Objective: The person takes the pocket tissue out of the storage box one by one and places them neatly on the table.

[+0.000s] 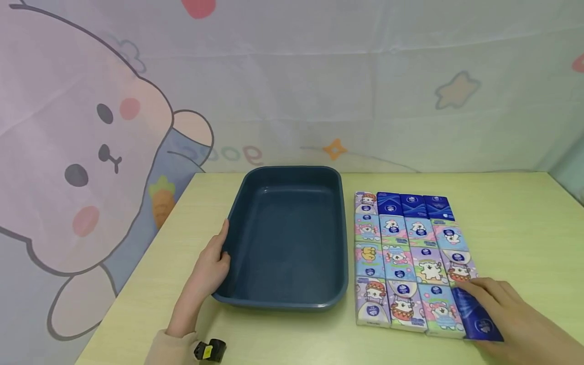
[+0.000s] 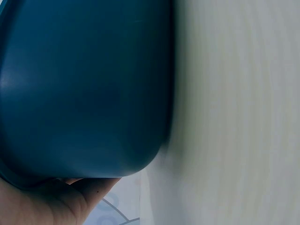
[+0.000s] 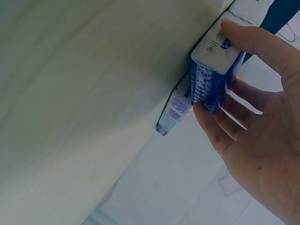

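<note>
A deep dark-teal plastic bin [image 1: 292, 243] stands on the table, nothing inside it. My left hand [image 1: 212, 266] grips its left rim; in the left wrist view, fingers [image 2: 70, 201] press around the edge of the bin's wall [image 2: 84, 93]. To the right of the bin, small tissue packs [image 1: 396, 261] lie flat in a tight grid of rows, most with cartoon prints. My right hand [image 1: 520, 317] holds the dark blue tissue pack [image 1: 476, 317] at the near right corner. The right wrist view shows the thumb and fingers on opposite sides of this pack [image 3: 213, 77].
Three more dark blue packs [image 1: 414, 206] sit in the far row. A black strap-like device [image 1: 211, 350] is at my left sleeve [image 1: 173, 350]. Behind the pale yellow-green table [image 1: 515, 218] hangs a cartoon-printed cloth [image 1: 319, 91].
</note>
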Demonstrator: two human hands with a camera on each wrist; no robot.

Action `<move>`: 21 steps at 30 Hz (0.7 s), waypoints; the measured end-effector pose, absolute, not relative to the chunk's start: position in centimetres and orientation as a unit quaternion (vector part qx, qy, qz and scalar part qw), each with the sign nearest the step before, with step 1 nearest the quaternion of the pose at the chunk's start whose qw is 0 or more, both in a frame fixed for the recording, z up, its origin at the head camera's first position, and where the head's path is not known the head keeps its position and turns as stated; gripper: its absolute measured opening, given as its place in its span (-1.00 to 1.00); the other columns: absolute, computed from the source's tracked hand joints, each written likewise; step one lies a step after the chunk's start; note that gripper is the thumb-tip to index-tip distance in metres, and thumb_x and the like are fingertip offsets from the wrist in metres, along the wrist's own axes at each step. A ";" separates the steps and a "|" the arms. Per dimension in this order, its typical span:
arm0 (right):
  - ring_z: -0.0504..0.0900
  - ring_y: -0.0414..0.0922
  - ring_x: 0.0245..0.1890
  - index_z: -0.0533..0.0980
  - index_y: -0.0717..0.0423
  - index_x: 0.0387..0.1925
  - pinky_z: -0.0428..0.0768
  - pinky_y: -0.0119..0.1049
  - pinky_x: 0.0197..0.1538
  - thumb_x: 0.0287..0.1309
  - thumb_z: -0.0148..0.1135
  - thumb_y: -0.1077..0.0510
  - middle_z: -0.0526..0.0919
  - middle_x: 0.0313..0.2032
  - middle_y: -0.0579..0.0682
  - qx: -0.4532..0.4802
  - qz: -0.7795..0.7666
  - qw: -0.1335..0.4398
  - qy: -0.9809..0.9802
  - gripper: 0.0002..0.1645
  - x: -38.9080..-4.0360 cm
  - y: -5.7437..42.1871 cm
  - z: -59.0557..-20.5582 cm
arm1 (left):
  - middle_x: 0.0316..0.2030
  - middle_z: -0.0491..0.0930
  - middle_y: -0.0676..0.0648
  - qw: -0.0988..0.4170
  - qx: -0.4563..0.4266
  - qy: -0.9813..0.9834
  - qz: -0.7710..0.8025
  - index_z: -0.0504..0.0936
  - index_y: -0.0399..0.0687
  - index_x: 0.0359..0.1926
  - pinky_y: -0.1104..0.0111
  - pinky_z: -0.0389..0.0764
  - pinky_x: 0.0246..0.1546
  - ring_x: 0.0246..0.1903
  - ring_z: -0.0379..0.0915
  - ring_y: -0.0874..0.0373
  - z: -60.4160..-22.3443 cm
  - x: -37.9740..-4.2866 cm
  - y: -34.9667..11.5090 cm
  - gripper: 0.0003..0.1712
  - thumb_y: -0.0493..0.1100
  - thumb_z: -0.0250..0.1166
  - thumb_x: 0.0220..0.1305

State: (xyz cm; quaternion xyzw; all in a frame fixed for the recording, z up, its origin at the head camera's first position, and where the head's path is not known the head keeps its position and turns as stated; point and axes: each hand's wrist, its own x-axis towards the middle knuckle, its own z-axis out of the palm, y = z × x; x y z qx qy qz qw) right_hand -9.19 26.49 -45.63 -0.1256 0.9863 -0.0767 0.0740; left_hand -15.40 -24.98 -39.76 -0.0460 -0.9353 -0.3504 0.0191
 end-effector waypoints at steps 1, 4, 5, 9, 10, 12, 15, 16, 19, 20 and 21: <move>0.25 0.17 0.18 0.05 -0.08 0.46 0.51 0.20 0.06 -0.31 0.50 -0.30 0.25 0.28 0.15 -0.125 -0.078 0.072 0.986 0.31 -9.1 26.5 -45.7 | 0.43 0.02 -0.40 0.018 -0.045 -0.935 -0.351 -0.21 -0.17 0.51 -0.12 0.22 0.31 0.43 -0.07 -0.28 -39.8 -15.4 -25.0 -0.23 -0.44 -0.20 0.33; 0.25 0.15 0.18 0.05 -0.08 0.46 0.50 0.21 0.06 -0.29 0.49 -0.29 0.25 0.28 0.13 -0.128 -0.076 0.066 0.987 0.29 -9.1 26.5 -45.9 | 0.43 0.02 -0.40 0.017 -0.045 -0.935 -0.351 -0.22 -0.17 0.51 -0.13 0.20 0.32 0.43 -0.08 -0.28 -39.8 -15.3 -25.0 -0.23 -0.44 -0.21 0.33; 0.25 0.15 0.18 0.05 -0.08 0.46 0.50 0.20 0.06 -0.28 0.49 -0.29 0.25 0.28 0.13 -0.129 -0.076 0.064 0.987 0.29 -9.1 26.6 -45.9 | 0.43 0.01 -0.40 0.016 -0.045 -0.935 -0.352 -0.22 -0.17 0.51 -0.13 0.19 0.33 0.43 -0.08 -0.28 -39.8 -15.3 -25.1 -0.23 -0.44 -0.21 0.33; 0.24 0.13 0.17 0.02 -0.12 0.48 0.51 0.20 0.06 -0.27 0.48 -0.29 0.25 0.28 0.11 -0.132 -0.075 0.063 0.986 0.31 -9.1 26.7 -46.2 | 0.44 0.01 -0.40 0.016 -0.046 -0.934 -0.353 -0.22 -0.16 0.51 -0.14 0.19 0.33 0.44 -0.09 -0.27 -39.9 -15.2 -25.1 -0.23 -0.45 -0.20 0.33; 0.24 0.13 0.17 0.01 -0.13 0.48 0.51 0.19 0.05 -0.28 0.48 -0.29 0.25 0.28 0.11 -0.132 -0.075 0.064 0.986 0.32 -9.1 26.7 -46.3 | 0.44 0.01 -0.40 0.016 -0.046 -0.934 -0.354 -0.21 -0.16 0.51 -0.14 0.19 0.33 0.44 -0.09 -0.27 -39.9 -15.1 -25.1 -0.23 -0.45 -0.20 0.33; 0.24 0.12 0.16 0.01 -0.12 0.48 0.52 0.18 0.05 -0.29 0.49 -0.29 0.25 0.28 0.10 -0.135 -0.074 0.066 0.986 0.33 -9.1 26.8 -46.4 | 0.43 0.01 -0.40 0.016 -0.046 -0.934 -0.353 -0.21 -0.17 0.51 -0.14 0.19 0.32 0.44 -0.09 -0.28 -39.9 -15.0 -25.1 -0.23 -0.45 -0.20 0.33; 0.24 0.11 0.16 0.03 -0.10 0.48 0.52 0.18 0.05 -0.29 0.49 -0.29 0.25 0.27 0.09 -0.143 -0.072 0.061 0.985 0.32 -9.1 27.0 -46.6 | 0.44 0.00 -0.39 0.013 -0.043 -0.934 -0.354 -0.21 -0.16 0.51 -0.13 0.20 0.32 0.44 -0.10 -0.27 -39.9 -15.0 -25.1 -0.23 -0.44 -0.21 0.34; 0.24 0.11 0.16 0.03 -0.09 0.48 0.52 0.18 0.05 -0.27 0.48 -0.29 0.24 0.28 0.08 -0.144 -0.071 0.060 0.985 0.31 -9.1 27.0 -46.6 | 0.44 0.00 -0.39 0.012 -0.043 -0.934 -0.356 -0.21 -0.16 0.51 -0.13 0.19 0.32 0.44 -0.11 -0.27 -39.9 -15.0 -25.1 -0.24 -0.44 -0.21 0.34; 0.23 0.12 0.18 0.04 -0.08 0.48 0.51 0.20 0.05 -0.23 0.46 -0.29 0.23 0.29 0.09 -0.148 -0.071 0.055 0.985 0.28 -9.1 27.2 -46.7 | 0.46 -0.04 -0.36 0.005 -0.040 -0.932 -0.361 -0.24 -0.11 0.52 -0.14 0.14 0.35 0.46 -0.15 -0.26 -39.9 -15.3 -25.2 -0.24 -0.41 -0.22 0.37; 0.23 0.12 0.18 0.06 -0.07 0.48 0.51 0.21 0.05 -0.22 0.45 -0.29 0.23 0.29 0.09 -0.149 -0.070 0.054 0.985 0.26 -9.1 27.2 -46.7 | 0.47 -0.05 -0.35 0.002 -0.036 -0.931 -0.364 -0.24 -0.08 0.52 -0.14 0.11 0.37 0.46 -0.16 -0.25 -39.9 -15.4 -25.2 -0.24 -0.39 -0.23 0.37; 0.22 0.12 0.18 0.07 -0.06 0.48 0.51 0.21 0.05 -0.21 0.44 -0.30 0.22 0.29 0.09 -0.150 -0.070 0.054 0.985 0.25 -9.2 27.2 -46.7 | 0.48 -0.06 -0.33 0.000 -0.031 -0.930 -0.367 -0.24 -0.05 0.53 -0.14 0.09 0.38 0.47 -0.18 -0.23 -39.9 -15.5 -25.2 -0.24 -0.38 -0.23 0.37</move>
